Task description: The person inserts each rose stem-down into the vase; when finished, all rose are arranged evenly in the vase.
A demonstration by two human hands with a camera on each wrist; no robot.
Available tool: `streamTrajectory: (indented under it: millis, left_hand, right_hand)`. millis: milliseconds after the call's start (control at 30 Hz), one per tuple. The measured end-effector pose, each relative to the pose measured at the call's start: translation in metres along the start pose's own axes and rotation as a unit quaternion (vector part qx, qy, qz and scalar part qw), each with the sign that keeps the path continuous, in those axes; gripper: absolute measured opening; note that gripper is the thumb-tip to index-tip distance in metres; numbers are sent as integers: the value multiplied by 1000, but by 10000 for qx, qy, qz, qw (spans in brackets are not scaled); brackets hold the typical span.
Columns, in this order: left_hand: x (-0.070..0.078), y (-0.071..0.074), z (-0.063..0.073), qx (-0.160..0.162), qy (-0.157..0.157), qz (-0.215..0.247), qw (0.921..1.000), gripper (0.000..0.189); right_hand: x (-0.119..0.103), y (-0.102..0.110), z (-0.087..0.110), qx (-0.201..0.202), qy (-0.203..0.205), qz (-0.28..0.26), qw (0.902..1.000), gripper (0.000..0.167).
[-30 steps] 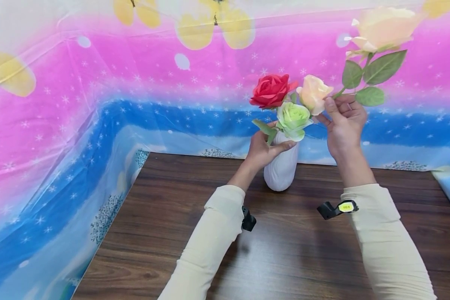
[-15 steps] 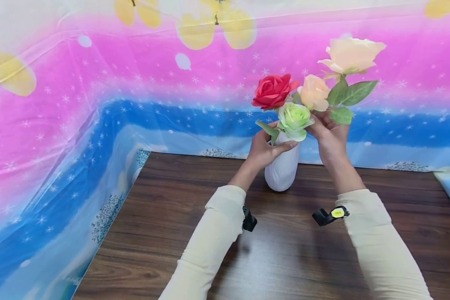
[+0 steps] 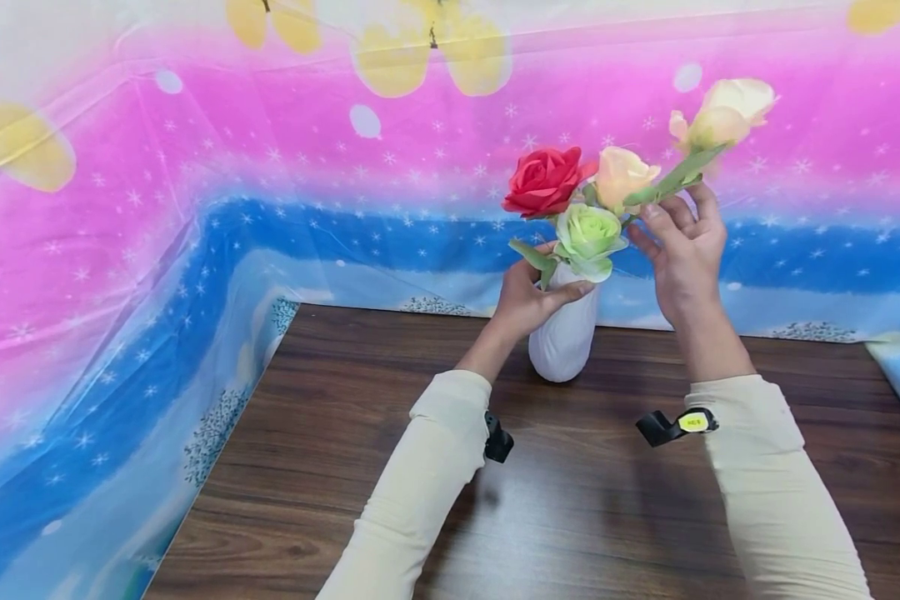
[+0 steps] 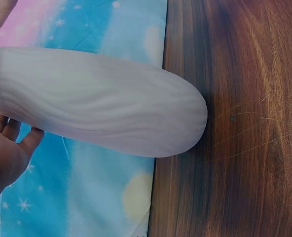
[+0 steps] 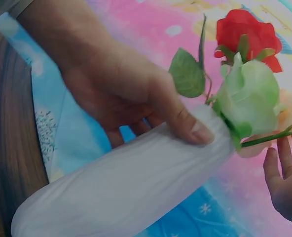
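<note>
A white vase (image 3: pixel 562 342) with rippled sides stands upright near the table's back edge. My left hand (image 3: pixel 528 300) grips its neck, thumb across the front; the left wrist view shows the fingers (image 4: pixel 30 140) behind it. From the mouth rise a red rose (image 3: pixel 543 181), a light green rose (image 3: pixel 589 237) and a small peach rose (image 3: pixel 624 177). Right of these, my right hand (image 3: pixel 688 262) pinches the stem of a larger pale peach rose (image 3: pixel 727 115), which leans right. A green stem (image 5: pixel 264 139) reaches from the vase mouth toward my right hand in the right wrist view.
The dark wood table (image 3: pixel 330 467) ends just behind the vase. A pink and blue printed cloth (image 3: pixel 345 217) hangs behind it and along the left side. A black wrist camera sits on each cream sleeve (image 3: pixel 420 467).
My right hand moved left toward the vase, then back right. The pale peach rose came lower and turned, its bloom now tilting right. My left hand stays on the vase.
</note>
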State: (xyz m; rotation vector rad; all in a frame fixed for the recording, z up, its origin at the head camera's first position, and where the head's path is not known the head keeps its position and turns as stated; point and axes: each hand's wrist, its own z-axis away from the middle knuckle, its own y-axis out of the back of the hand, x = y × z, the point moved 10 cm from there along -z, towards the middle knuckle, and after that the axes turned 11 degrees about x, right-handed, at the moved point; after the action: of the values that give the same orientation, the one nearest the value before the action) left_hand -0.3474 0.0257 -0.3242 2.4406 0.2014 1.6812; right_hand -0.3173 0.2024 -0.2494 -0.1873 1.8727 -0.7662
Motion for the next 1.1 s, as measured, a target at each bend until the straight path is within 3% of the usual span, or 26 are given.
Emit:
streamTrajectory:
  millis: [133, 300, 700, 1100]
  left_hand:
    - [0, 0, 0, 10, 18, 44, 10000, 69]
    - [0, 0, 1, 13, -3, 48, 10000, 69]
    - [-2, 1, 2, 35, 140, 58, 9999, 70]
    - [2, 2, 0, -22, -126, -24, 9999, 70]
  right_hand:
    - [-4, -4, -1, -84, -286, -457, 9985, 35]
    - [-8, 0, -6, 39, -441, -958, 9944, 10]
    - [-10, -10, -14, -127, -617, -1242, 9903, 4]
    - [17, 2, -10, 142, -168, -185, 9996, 9]
